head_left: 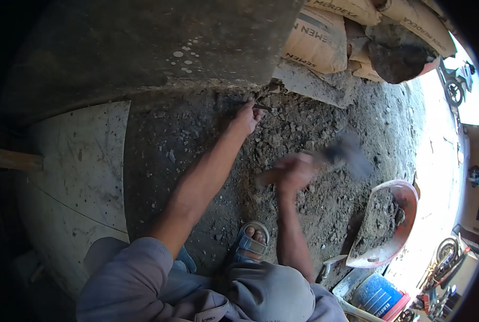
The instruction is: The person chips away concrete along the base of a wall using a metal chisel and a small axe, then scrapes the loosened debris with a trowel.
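Note:
My left hand (248,116) is closed round a slim dark metal chisel (263,107), low by the foot of a dark wall. One end of the chisel sticks out to the right of my fingers; the far end is hard to make out against the rubble. My right hand (295,172) grips the wooden handle of a hammer (351,155), raised over the rubble to the right of the chisel. Both the hammer's head and that hand are smeared by motion. Broken grey rubble (282,134) covers the ground beneath both hands.
A pale board (81,166) lies left. Stacked cement sacks (317,40) stand upper right beside the dark wall (143,48). Lower right are a cut-open container (408,209) holding rubble and a blue bucket (378,295). My sandalled foot (253,241) is close below the hands.

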Motion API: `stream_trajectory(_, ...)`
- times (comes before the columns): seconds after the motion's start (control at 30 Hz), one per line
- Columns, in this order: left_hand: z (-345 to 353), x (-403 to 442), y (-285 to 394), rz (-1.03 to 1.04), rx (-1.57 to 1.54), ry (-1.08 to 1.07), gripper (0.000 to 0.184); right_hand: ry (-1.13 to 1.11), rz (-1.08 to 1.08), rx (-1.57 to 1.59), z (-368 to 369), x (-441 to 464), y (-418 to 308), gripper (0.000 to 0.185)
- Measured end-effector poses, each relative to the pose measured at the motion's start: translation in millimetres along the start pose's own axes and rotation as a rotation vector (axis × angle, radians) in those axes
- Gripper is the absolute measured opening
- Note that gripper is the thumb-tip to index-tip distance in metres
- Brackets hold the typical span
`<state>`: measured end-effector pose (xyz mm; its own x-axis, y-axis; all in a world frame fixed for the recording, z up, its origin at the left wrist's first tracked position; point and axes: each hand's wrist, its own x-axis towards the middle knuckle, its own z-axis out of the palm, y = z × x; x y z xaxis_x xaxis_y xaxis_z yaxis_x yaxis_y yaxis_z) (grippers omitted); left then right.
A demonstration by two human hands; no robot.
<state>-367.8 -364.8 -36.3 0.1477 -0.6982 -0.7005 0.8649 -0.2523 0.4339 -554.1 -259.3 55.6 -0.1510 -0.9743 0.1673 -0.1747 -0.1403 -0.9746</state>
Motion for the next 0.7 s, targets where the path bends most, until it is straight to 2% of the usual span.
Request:
stream_trajectory(0.03,-1.9,4.5,-2.3,0.003,-0.004,0.010,0.018,-0.173,0.007,-0.167,13.7,-11.1,34.2,0.030)
stream_trajectory(0.1,3.1,2.3,-3.3,0.012,-0.003,0.017,0.017,-0.440,0.213,-0.062,21.1,-11.3,29.8,0.031)
stream_trajectory(0.17,9.6,-10.3,-0.1,0.041,0.048,0.020,0.016,-0.357,0.721,0.189,-2.7,7.2,-34.0,0.034)
stream_trajectory(0.23,11.4,-4.5,2.4,0.039,0.004,-0.003,0.016,-0.079,0.553,0.202,-23.5,19.1,-53.5,0.040)
stream_trajectory(0.27,8.2,-3.3,2.0,0.038,-0.039,-0.020,0.016,0.073,0.356,0.226,-31.6,27.5,-60.9,0.043)
stream_trajectory(0.3,6.2,-3.8,0.4,0.034,-0.037,-0.011,0.016,0.072,0.365,0.225,-31.4,32.7,-58.4,0.043)
stream_trajectory(0.37,5.7,-4.3,1.1,0.037,-0.030,0.006,0.015,0.403,0.148,0.636,-26.4,44.4,-55.6,0.041)
stream_trajectory(0.4,6.2,-4.0,3.7,0.042,-0.032,0.004,0.015,0.330,0.130,0.460,-12.1,35.3,-41.2,0.033)
stream_trajectory(0.43,5.0,-3.2,3.5,0.040,-0.018,0.001,0.015,0.331,0.127,0.461,0.4,24.9,-26.8,0.033)
stream_trajectory(0.53,7.1,1.6,-4.8,0.036,-0.009,0.014,0.015,-0.456,0.895,0.206,27.8,4.8,-2.4,0.030)
stream_trajectory(0.57,4.0,3.5,-3.5,0.043,-0.026,0.047,0.014,-0.450,0.941,0.293,15.7,8.3,1.6,0.032)
stream_trajectory(0.63,3.6,-0.2,-1.2,0.038,-0.018,0.065,0.014,-0.213,0.686,0.123,-8.3,9.7,-19.2,0.035)
stream_trajectory(0.7,7.3,0.4,-0.6,0.026,-0.015,0.079,0.013,0.092,0.457,0.201,-33.3,24.7,-39.4,0.038)
